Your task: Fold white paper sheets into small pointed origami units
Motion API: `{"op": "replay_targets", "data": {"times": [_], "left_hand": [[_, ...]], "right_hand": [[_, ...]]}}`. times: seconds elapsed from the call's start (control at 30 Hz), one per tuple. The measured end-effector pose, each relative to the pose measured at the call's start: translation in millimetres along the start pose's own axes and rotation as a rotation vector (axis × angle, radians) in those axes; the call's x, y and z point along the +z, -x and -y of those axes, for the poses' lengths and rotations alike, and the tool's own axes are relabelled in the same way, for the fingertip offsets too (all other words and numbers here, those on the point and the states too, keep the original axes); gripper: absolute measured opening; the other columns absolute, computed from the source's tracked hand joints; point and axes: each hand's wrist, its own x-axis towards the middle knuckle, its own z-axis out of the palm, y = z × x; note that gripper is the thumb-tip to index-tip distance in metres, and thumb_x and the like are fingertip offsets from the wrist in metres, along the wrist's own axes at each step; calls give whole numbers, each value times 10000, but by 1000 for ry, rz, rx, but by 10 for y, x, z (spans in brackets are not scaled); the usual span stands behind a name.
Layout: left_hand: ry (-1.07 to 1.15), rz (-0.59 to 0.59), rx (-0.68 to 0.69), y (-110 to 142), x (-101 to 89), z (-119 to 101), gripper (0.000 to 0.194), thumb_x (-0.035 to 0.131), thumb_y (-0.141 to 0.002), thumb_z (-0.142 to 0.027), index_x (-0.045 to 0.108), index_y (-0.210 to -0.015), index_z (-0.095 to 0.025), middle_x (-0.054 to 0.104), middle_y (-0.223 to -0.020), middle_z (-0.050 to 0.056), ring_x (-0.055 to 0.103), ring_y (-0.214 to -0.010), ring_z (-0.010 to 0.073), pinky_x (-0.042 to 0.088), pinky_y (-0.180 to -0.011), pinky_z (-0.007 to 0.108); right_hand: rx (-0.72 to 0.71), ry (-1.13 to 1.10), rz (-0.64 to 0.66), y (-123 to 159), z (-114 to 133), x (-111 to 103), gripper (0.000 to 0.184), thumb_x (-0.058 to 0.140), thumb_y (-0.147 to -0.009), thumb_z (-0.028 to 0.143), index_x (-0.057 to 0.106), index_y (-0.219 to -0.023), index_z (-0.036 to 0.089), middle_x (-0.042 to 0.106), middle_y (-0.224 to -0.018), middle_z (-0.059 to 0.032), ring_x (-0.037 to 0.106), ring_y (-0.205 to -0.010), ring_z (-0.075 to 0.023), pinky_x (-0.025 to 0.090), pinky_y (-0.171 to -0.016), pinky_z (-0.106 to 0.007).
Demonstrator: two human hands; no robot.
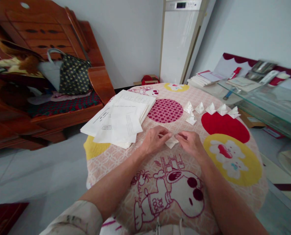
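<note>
Over the middle of the round table, a small folded piece of white paper (172,142) is pinched between both hands. My left hand (155,139) has its fingers closed on the paper's left side. On the opposite side, my right hand (190,141) grips the right edge with thumb and forefinger. Beyond the hands, several folded paper pieces (211,108) with pointed tops stand in a row, and one more (191,118) sits just in front of the row's left end. A stack of printed sheets (122,119) lies to the left of my left hand.
A patterned cloth (170,112) covers the table. At the right stands a glass shelf (265,98) with papers and a metal container (264,67). To the left is a wooden bench (96,81) holding a dark patterned bag (74,73). A white cabinet-like appliance (178,42) stands behind.
</note>
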Motion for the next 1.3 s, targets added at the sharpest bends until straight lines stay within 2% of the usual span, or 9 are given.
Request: {"op": "replay_targets", "data": {"times": [0.17,0.43,0.53,0.67,0.83,0.97,1.07,1.17,1.3], "left_hand": [[118,-117,-90,-59,-85,145,263,507,-943,-308,683,-867,-128,698,-783,53,651,-731,148,525,-663,244],[123,0,-47,-46,-107,58,211,534,-898,-225,715,-953,-131,731,-894,59,654,-751,130,516,-675,231],[171,55,38,-29,-138,28,247,496,-906,-206,720,-986,-141,727,-1016,76,662,-886,151,520,-725,246],[155,134,156,-5,-153,-12,261,477,-894,-173,721,-986,-166,692,-1146,74,643,-995,160,511,-783,262],[52,69,94,1,-86,-15,214,580,-902,-320,707,-986,-168,705,-975,57,620,-782,140,496,-683,253],[74,-39,-10,-27,-77,44,267,470,-934,-265,706,-981,-150,708,-894,53,615,-702,127,491,-661,248],[100,-28,-85,-43,-114,67,321,413,-950,-270,703,-915,-136,679,-755,33,585,-606,116,465,-598,234],[44,13,-104,-47,-139,56,342,486,-942,-363,699,-807,-133,653,-663,22,570,-590,122,434,-574,230],[-29,-2,-116,-46,-115,41,254,637,-854,-364,729,-856,-128,691,-718,27,577,-612,121,431,-604,233]], "right_hand": [[44,-241,5,2,-110,-167,249,564,-858,315,756,-889,159,677,-635,-21,591,-546,-152,449,-518,-251],[-46,-222,153,27,-121,-215,319,599,-776,204,796,-1026,190,776,-845,-53,675,-673,-184,508,-605,-278],[-79,-185,173,26,-114,-207,320,593,-769,181,800,-1012,189,790,-934,-66,704,-773,-210,531,-687,-298],[-97,-139,171,12,-132,-187,316,564,-759,162,798,-973,160,785,-879,-71,688,-735,-203,510,-665,-292],[-127,-120,190,1,-134,-143,297,546,-749,140,782,-928,148,729,-716,-36,618,-619,-163,442,-585,-260],[-128,-95,200,7,-111,-118,228,552,-759,149,761,-850,152,670,-637,-12,559,-567,-145,386,-545,-254],[-142,-76,199,19,-70,-96,190,546,-762,136,734,-781,162,651,-627,-7,540,-566,-139,361,-547,-256],[-171,-37,174,34,-7,-66,176,533,-770,118,696,-724,168,639,-631,-11,524,-573,-136,345,-559,-261],[-251,49,121,54,63,-13,170,524,-780,92,662,-721,173,631,-658,-21,518,-598,-135,344,-592,-266]]}}
